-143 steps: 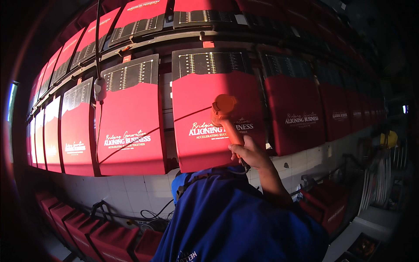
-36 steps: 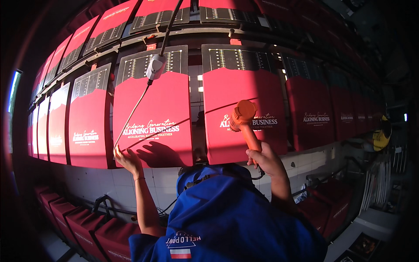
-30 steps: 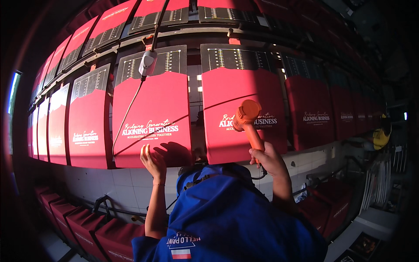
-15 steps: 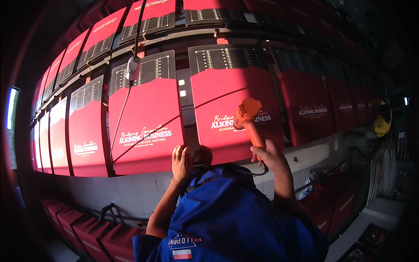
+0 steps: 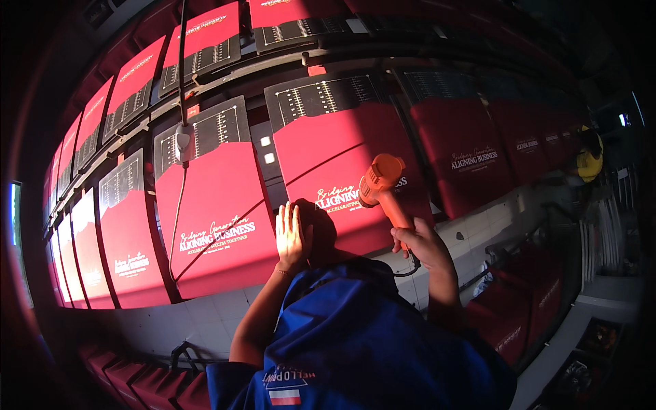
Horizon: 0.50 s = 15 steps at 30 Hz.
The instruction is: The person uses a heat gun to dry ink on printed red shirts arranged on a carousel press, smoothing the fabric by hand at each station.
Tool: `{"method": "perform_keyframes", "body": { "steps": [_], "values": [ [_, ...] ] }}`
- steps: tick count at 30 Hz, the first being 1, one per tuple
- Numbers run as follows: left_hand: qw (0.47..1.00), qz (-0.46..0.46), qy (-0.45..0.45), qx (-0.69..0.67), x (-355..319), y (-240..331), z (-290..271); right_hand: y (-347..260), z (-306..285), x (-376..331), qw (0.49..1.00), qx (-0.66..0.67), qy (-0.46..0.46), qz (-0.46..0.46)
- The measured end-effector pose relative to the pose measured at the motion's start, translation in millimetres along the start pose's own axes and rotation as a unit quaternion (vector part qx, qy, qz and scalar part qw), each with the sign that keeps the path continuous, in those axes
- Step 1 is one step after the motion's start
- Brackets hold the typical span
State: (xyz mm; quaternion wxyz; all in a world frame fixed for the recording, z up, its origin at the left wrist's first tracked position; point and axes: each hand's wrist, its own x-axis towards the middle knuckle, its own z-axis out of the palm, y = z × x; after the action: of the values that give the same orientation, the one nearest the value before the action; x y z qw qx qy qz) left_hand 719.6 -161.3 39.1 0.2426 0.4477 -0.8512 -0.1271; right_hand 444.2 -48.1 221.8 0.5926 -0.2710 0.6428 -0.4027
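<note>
My right hand [image 5: 424, 244] is wrapped round the handle of an orange heat gun [image 5: 381, 179]. Its body is above the lower part of a red fabric piece [image 5: 335, 150] with pale printed lettering, laid over a black board [image 5: 314, 97]. My left hand [image 5: 292, 239] has its fingers stretched out together, palm down, by the lower left edge of that fabric. Whether it touches the cloth I cannot tell. Part of the lettering is hidden behind the heat gun, and a dark shadow falls beside my left hand.
More red-covered boards, such as the left one [image 5: 205, 198], stand in rows on a dark rail [image 5: 239, 75]. A white plug connector [image 5: 182, 140] and its cord lie across that board. Behind are a tiled floor [image 5: 219, 311] and another red row [image 5: 147, 386]. Something yellow [image 5: 589, 158] is far right.
My left hand has moved up toward the fabric's edge, and its fingers have straightened. The boards have shifted left in view. The heat gun stays in my right hand over the same piece.
</note>
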Motion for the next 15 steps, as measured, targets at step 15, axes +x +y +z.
{"method": "perform_keyframes", "body": {
  "steps": [15],
  "values": [
    [0.987, 0.039, -0.151, 0.024, 98.2, 13.5, 64.8, 15.8, 0.1, -3.2, 0.992, 0.027, 0.125, 0.013]
  ]
}}
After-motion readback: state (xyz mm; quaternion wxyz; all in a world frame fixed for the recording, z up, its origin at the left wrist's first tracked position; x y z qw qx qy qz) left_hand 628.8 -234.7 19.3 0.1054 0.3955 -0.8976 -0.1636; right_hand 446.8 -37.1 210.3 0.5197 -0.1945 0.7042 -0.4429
